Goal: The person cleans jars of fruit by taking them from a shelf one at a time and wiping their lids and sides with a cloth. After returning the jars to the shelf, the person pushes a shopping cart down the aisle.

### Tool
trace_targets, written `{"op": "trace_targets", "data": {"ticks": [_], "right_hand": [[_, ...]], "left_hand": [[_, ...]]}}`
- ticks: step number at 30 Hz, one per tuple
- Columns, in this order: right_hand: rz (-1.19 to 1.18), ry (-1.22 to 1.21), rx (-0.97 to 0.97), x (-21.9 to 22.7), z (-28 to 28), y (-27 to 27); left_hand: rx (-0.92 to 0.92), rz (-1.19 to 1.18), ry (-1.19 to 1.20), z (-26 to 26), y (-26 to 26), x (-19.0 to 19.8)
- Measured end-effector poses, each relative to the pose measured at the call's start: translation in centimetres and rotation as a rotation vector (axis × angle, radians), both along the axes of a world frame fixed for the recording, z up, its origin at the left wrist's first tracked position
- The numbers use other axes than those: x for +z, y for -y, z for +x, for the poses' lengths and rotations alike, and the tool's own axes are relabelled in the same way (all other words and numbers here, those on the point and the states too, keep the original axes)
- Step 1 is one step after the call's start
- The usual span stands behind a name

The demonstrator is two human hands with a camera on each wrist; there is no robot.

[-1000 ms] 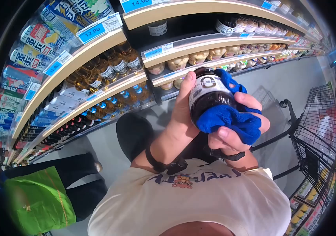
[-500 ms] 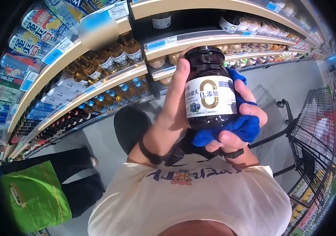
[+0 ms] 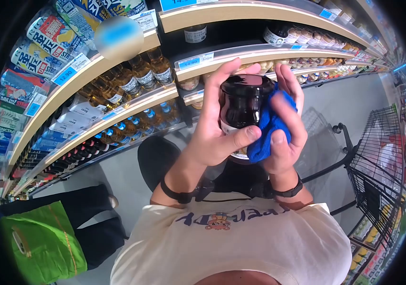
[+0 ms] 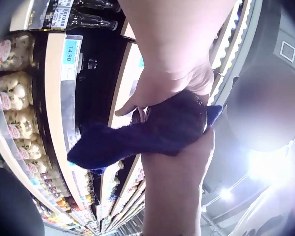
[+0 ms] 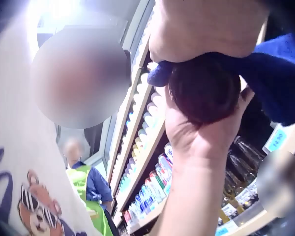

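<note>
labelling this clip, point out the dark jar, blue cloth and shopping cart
Dark jar (image 3: 239,109), head view, glass side
Blue cloth (image 3: 266,132), head view, bunched middle
Shopping cart (image 3: 373,198), head view, dark panel

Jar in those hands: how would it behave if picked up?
The jar may be slippery and breakable, since its glossy surface looks like glass. Its dark body suggests it is full, so likely heavy for its size. Being round, it would probably roll if laid down.
</note>
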State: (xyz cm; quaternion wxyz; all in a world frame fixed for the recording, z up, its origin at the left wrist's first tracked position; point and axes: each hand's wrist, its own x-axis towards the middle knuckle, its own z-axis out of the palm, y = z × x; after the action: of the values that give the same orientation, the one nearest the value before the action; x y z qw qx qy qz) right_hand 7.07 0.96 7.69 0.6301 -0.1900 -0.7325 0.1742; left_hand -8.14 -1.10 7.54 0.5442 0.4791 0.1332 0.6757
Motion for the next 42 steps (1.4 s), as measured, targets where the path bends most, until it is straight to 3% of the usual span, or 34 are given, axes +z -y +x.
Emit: {"op": "trace_targets", "data": {"ticks": [2, 4, 5, 7, 9, 12, 13, 15, 16, 17, 19, 21, 23, 24, 25, 27, 28, 29, 32, 33, 35, 37, 39, 41, 42], "right_hand": [[0.042, 0.062, -0.051, 0.5, -0.3, -0.1], [-0.429, -0.220, 0.177, 2.9, -1.8, 1.8], [-0.424, -0.219, 0.175, 3.7, -1.6, 2.4], [-0.783, -0.210, 0.382, 4.9, -1.1, 2.8], [-0.704, -0.033, 0.427, 5.0, -0.3, 2.1], [-0.671, -0.058, 0.419, 5.5, -0.3, 2.9], [-0.670, -0.030, 0.377, 5.8, -0.3, 3.3], [-0.656, -0.032, 0.325, 5.6, -0.4, 3.5], [-0.640, -0.089, 0.317, 5.1, -0.5, 3.2], [-0.620, -0.147, 0.304, 4.8, -0.3, 2.8], [-0.539, -0.112, 0.220, 4.3, 0.2, 1.9], [-0.458, -0.209, 0.113, 3.2, 0.0, 0.7], [-0.416, -0.279, 0.058, 2.1, 0.6, -0.6], [-0.432, -0.279, 0.026, 1.5, 1.1, -0.9], [-0.450, -0.279, -0.002, 0.8, 1.6, -1.2], [-0.397, -0.382, -0.044, -1.1, 2.1, -2.5], [-0.460, -0.381, -0.086, -1.4, 2.8, -2.8], [-0.519, -0.379, -0.129, -1.6, 3.7, -3.3], [-0.520, -0.600, -0.151, -3.9, 4.2, -6.4], [-0.493, -0.679, -0.165, -4.9, 3.9, -7.3], [-0.514, -0.686, -0.225, -6.4, 4.5, -8.3], [-0.548, -0.714, -0.296, -8.2, 4.8, -9.4], [-0.633, -0.779, -0.268, -8.9, 5.6, -9.8], [-0.656, -0.779, -0.250, -9.4, 6.2, -10.2], [-0.673, -0.770, -0.242, -9.6, 6.5, -10.5]], "left_hand": [[0.019, -0.022, 0.003, 0.3, 0.2, -0.1], [0.060, -0.007, 0.022, 0.4, 0.2, -0.2], [0.057, -0.002, 0.023, 0.5, 0.2, -0.3], [-0.035, 0.130, 0.114, 0.5, 0.0, -1.2], [0.020, 0.311, -0.067, -0.2, -0.6, -2.3], [0.221, 0.629, -0.525, -3.1, -2.6, -2.8], [0.210, 0.643, -0.534, -2.5, -2.4, -2.6], [0.116, 0.277, -0.126, -0.4, -0.3, -1.5], [0.111, 0.056, -0.036, 0.4, 0.5, -0.6], [0.216, 0.045, -0.058, 1.1, -0.1, 0.0], [0.393, -0.006, -0.398, -0.7, -1.9, -5.5], [0.335, -0.045, -0.577, 1.5, -1.0, -1.1], [0.258, -0.181, -0.384, 3.7, -1.3, 0.0], [0.442, -0.230, -0.819, 3.7, -0.9, 1.2], [0.441, -0.234, -0.875, 3.7, -1.5, 0.4], [0.146, -0.259, -0.515, 3.3, -2.9, -1.7], [0.205, -0.433, -0.627, 4.1, -3.5, -0.7], [0.043, -0.290, -0.592, 2.5, -4.5, -2.9], [-0.014, -0.457, -0.479, 3.3, -4.8, -2.8], [0.022, -0.421, -0.581, 2.1, -4.8, -2.7], [0.062, -0.080, -1.008, -0.7, -7.6, -2.8], [0.308, 0.159, -1.018, 0.9, -10.4, -2.5], [0.406, 0.125, -1.158, 1.7, -12.0, -1.0], [0.459, 0.051, -1.087, 2.3, -13.8, -0.7], [0.498, 0.128, -1.148, 2.3, -14.8, -0.5]]}}
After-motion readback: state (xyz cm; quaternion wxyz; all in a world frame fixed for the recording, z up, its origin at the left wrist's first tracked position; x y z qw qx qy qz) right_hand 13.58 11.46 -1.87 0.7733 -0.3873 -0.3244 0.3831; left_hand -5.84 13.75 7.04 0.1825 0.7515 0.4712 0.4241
